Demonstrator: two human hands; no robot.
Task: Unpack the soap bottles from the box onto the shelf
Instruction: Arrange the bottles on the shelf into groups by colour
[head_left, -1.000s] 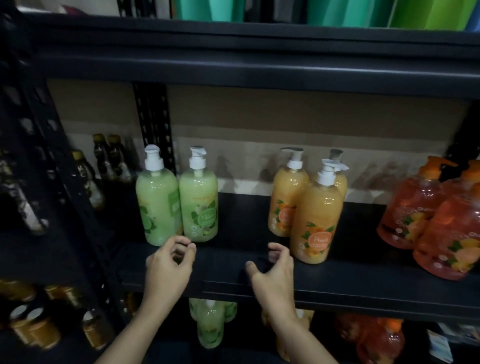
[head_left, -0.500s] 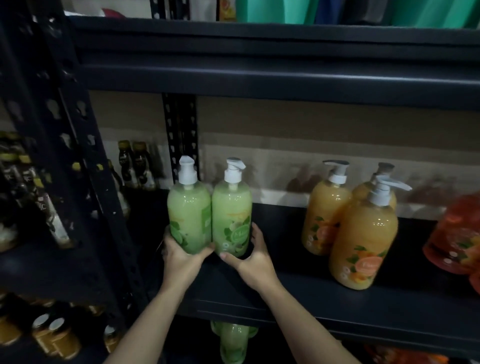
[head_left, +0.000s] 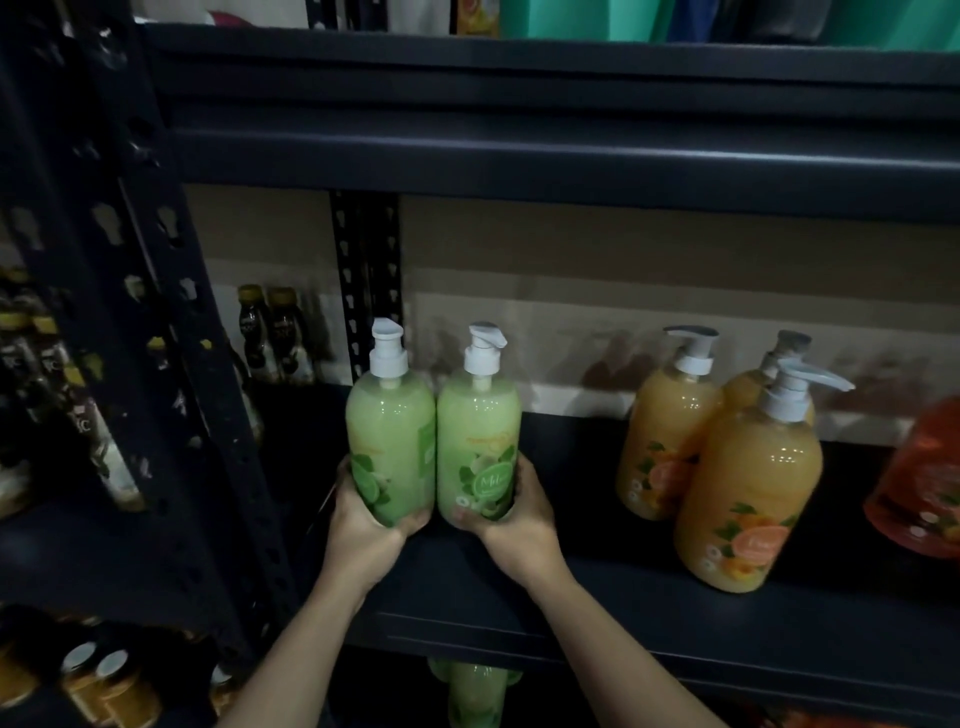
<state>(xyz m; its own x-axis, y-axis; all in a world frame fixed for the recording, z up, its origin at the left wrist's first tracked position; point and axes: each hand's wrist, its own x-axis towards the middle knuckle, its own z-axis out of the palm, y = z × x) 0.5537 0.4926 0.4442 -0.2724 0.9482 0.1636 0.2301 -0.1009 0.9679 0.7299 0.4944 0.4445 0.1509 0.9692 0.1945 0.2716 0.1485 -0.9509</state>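
Observation:
Two green soap bottles with white pumps stand side by side at the left end of the dark shelf (head_left: 597, 613). My left hand (head_left: 363, 525) grips the base of the left green bottle (head_left: 389, 431). My right hand (head_left: 519, 525) grips the base of the right green bottle (head_left: 478, 436). To the right stand three orange soap bottles, the nearest one (head_left: 748, 493) in front of the other two (head_left: 660, 441). A red-orange bottle (head_left: 924, 483) shows at the right edge. No box is in view.
A black perforated upright post (head_left: 171, 364) stands left of the green bottles. Dark sauce bottles (head_left: 275, 332) fill the neighbouring bay. Jars (head_left: 98, 680) and another green bottle (head_left: 475, 691) sit on the shelf below. An upper shelf beam (head_left: 571, 156) hangs overhead.
One second ago both hands hovered empty before the shelf edge. They have since reached in and taken hold of the two green bottles; the view has moved closer and leftward.

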